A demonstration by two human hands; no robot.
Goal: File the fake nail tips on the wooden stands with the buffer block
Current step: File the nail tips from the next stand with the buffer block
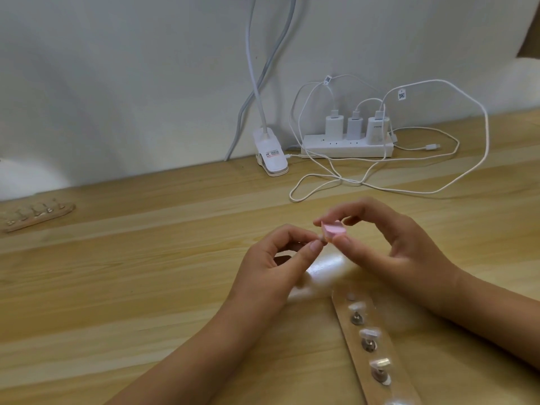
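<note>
My right hand (388, 241) pinches a small pink buffer block (422, 229) between thumb and fingers above the table. My left hand (280, 258) pinches a small nail tip holder (321, 237) between thumb and forefinger, and its tip touches the block's lower edge. Below my right wrist lies a wooden stand (377, 355) running toward the lower right, with several clear nail tips on metal pegs. A second wooden stand (38, 216) with nail tips lies far off at the left edge.
A white power strip (344, 147) with three chargers sits at the back by the wall. Looping white cables (409, 182) trail over the wooden table (146, 287). A white clip lamp base (270, 156) stands left of the strip.
</note>
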